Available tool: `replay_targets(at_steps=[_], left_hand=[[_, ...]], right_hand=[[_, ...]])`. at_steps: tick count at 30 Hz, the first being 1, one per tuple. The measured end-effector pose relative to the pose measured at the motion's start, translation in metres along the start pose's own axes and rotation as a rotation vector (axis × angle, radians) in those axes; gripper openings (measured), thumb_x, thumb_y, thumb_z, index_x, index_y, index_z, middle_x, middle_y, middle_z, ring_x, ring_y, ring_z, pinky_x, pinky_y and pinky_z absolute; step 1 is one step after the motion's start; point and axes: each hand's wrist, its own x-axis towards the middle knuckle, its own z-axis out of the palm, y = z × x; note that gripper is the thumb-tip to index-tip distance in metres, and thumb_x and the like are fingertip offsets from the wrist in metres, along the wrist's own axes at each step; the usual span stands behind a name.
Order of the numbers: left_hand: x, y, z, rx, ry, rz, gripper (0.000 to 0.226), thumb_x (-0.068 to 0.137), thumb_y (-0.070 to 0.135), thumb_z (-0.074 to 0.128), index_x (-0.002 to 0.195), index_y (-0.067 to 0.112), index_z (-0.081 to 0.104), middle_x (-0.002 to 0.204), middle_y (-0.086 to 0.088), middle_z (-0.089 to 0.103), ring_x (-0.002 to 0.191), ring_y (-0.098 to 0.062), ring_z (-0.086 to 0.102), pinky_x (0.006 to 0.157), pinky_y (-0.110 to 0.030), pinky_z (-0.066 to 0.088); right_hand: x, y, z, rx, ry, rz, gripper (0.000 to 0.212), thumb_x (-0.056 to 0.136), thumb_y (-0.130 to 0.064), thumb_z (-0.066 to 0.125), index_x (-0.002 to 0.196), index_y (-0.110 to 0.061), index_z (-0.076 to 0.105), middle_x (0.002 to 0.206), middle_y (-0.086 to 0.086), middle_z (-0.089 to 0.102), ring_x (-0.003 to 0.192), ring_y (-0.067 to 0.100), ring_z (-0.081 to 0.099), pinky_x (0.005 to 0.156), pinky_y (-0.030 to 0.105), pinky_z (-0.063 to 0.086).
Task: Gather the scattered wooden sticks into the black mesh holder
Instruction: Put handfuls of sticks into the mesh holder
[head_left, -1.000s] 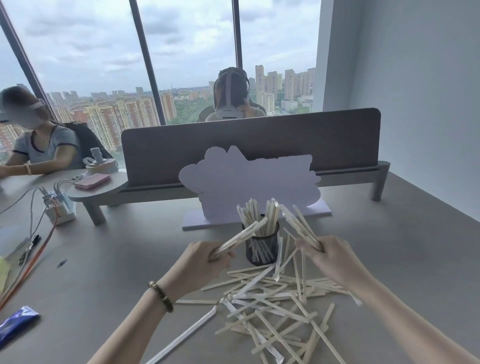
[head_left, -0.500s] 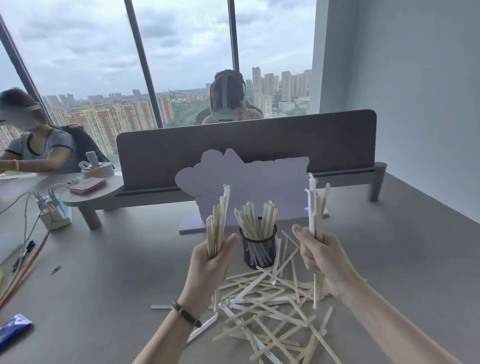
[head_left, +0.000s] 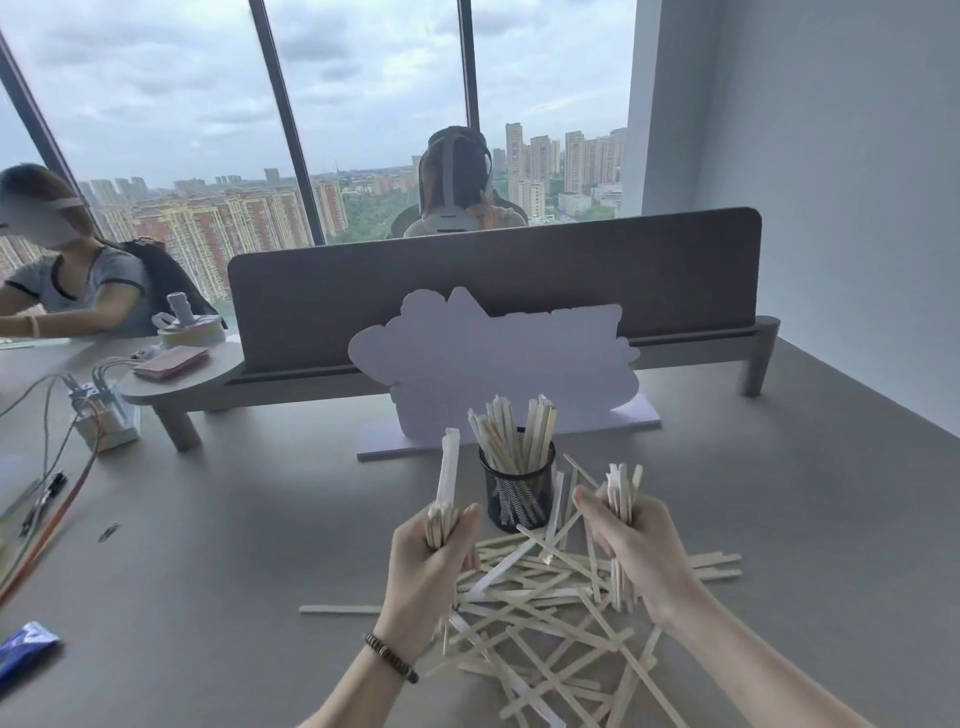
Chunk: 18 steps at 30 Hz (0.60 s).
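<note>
A black mesh holder (head_left: 517, 493) stands upright on the grey desk with several wooden sticks (head_left: 511, 436) poking out of its top. In front of it lies a loose pile of scattered sticks (head_left: 540, 613). My left hand (head_left: 428, 577) is to the holder's left, fist closed around an upright bundle of sticks (head_left: 447, 483). To the holder's right, my right hand (head_left: 636, 551) grips a second upright bundle (head_left: 623, 499) whose lower ends reach down to the pile. Both hands flank the holder, slightly nearer to me.
A pale cut-out sign (head_left: 493, 364) stands just behind the holder, with a grey desk divider (head_left: 493, 280) behind that. Wires and a power strip (head_left: 98, 410) lie at the left; a blue packet (head_left: 26, 649) is near the left edge. Two people sit beyond.
Both hands turned their bundles from slanted to upright, then lowered them beside the holder. The right bundle's lower ends now rest in the pile.
</note>
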Motion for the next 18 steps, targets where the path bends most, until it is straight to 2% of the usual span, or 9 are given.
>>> replay_targets(at_steps=[3, 5, 7, 10, 12, 14, 16, 18], left_hand=[[-0.002, 0.002, 0.0, 0.022, 0.024, 0.027, 0.047, 0.089, 0.027, 0.064, 0.052, 0.014, 0.039, 0.043, -0.003, 0.037, 0.041, -0.017, 0.034, 0.046, -0.036, 0.032], [-0.001, 0.004, -0.001, 0.002, 0.022, 0.051, 0.049, 0.089, 0.026, 0.068, 0.049, 0.019, 0.04, 0.042, 0.001, 0.038, 0.041, -0.018, 0.036, 0.045, -0.035, 0.035], [0.0, 0.005, -0.004, -0.003, 0.001, 0.087, 0.046, 0.085, 0.031, 0.073, 0.054, 0.009, 0.046, 0.044, -0.007, 0.045, 0.043, -0.021, 0.045, 0.047, -0.034, 0.041], [0.003, 0.006, -0.006, 0.02, -0.007, 0.129, 0.041, 0.085, 0.03, 0.073, 0.065, 0.0, 0.052, 0.05, -0.019, 0.055, 0.046, -0.022, 0.054, 0.052, -0.032, 0.048], [0.005, 0.006, -0.005, 0.044, 0.019, 0.11, 0.038, 0.088, 0.021, 0.07, 0.066, -0.002, 0.049, 0.046, -0.017, 0.051, 0.041, -0.022, 0.05, 0.05, -0.04, 0.047], [0.006, 0.008, -0.003, 0.047, 0.045, 0.083, 0.043, 0.09, 0.02, 0.066, 0.068, -0.007, 0.041, 0.044, -0.014, 0.04, 0.036, -0.02, 0.041, 0.043, -0.046, 0.045], [0.006, 0.011, -0.002, 0.03, 0.061, 0.092, 0.046, 0.086, 0.025, 0.068, 0.07, -0.009, 0.041, 0.045, -0.018, 0.038, 0.036, -0.02, 0.04, 0.041, -0.043, 0.045], [0.006, 0.014, -0.003, 0.009, 0.055, 0.115, 0.04, 0.083, 0.025, 0.07, 0.07, -0.006, 0.047, 0.048, -0.028, 0.046, 0.038, -0.023, 0.046, 0.042, -0.035, 0.046]], right_hand=[[0.001, 0.003, 0.002, -0.016, 0.041, -0.013, 0.065, 0.083, -0.056, 0.059, 0.055, -0.006, 0.027, 0.052, 0.006, 0.024, 0.053, 0.021, 0.022, 0.055, 0.033, 0.024], [0.003, 0.006, 0.001, -0.025, 0.03, -0.038, 0.066, 0.086, -0.051, 0.061, 0.052, -0.004, 0.032, 0.048, 0.012, 0.029, 0.05, 0.024, 0.03, 0.056, 0.036, 0.032], [0.004, 0.007, 0.001, -0.048, 0.013, -0.056, 0.065, 0.086, -0.048, 0.065, 0.053, 0.003, 0.044, 0.052, 0.025, 0.045, 0.051, 0.03, 0.044, 0.063, 0.034, 0.042], [0.005, 0.01, 0.002, -0.038, 0.018, -0.063, 0.065, 0.082, -0.05, 0.066, 0.059, 0.009, 0.051, 0.058, 0.024, 0.057, 0.051, 0.023, 0.052, 0.064, 0.025, 0.046], [0.005, 0.012, 0.005, -0.017, 0.025, -0.055, 0.069, 0.085, -0.051, 0.064, 0.059, 0.009, 0.041, 0.048, 0.022, 0.046, 0.041, 0.02, 0.043, 0.058, 0.032, 0.045], [0.006, 0.014, 0.007, 0.02, 0.057, -0.039, 0.07, 0.088, -0.051, 0.065, 0.061, 0.003, 0.029, 0.048, 0.014, 0.029, 0.041, 0.019, 0.028, 0.049, 0.034, 0.032], [0.008, 0.011, 0.007, 0.055, 0.082, -0.042, 0.07, 0.088, -0.048, 0.066, 0.061, 0.002, 0.027, 0.048, 0.014, 0.025, 0.043, 0.018, 0.024, 0.046, 0.031, 0.025], [0.008, 0.007, 0.007, 0.055, 0.069, -0.076, 0.068, 0.088, -0.041, 0.068, 0.059, 0.009, 0.032, 0.047, 0.027, 0.031, 0.042, 0.02, 0.033, 0.047, 0.032, 0.032]])
